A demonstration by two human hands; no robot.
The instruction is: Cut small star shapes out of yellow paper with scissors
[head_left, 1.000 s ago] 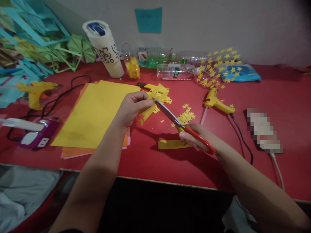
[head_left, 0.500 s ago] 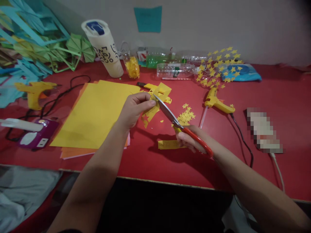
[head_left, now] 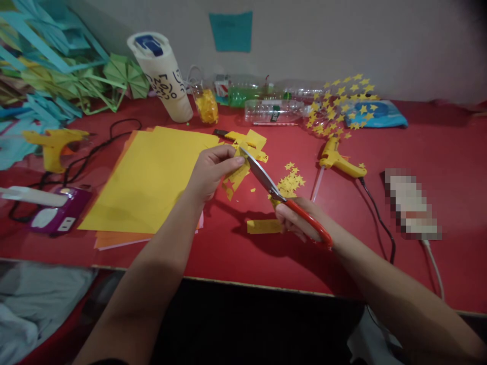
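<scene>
My left hand pinches a cut yellow paper strip between thumb and fingers. Red-handled scissors are held in my right hand, their tips touching the paper beside my left thumb; the blades look nearly closed. Beyond the blades lies a pile of small yellow paper stars. Another yellow strip rests on the red table just left of my right hand. Yellow scraps and a yellow cutter lie behind my left hand.
Stacked yellow sheets lie at left, near a purple power block and a yellow glue gun. Along the back stand a white tumbler and plastic bottles. Another glue gun and a phone are at right.
The scissor blades have closed slightly at the paper. A yellow paper piece above my left fingertips has shifted or come away from the strip. Both hands stay nearly in place.
</scene>
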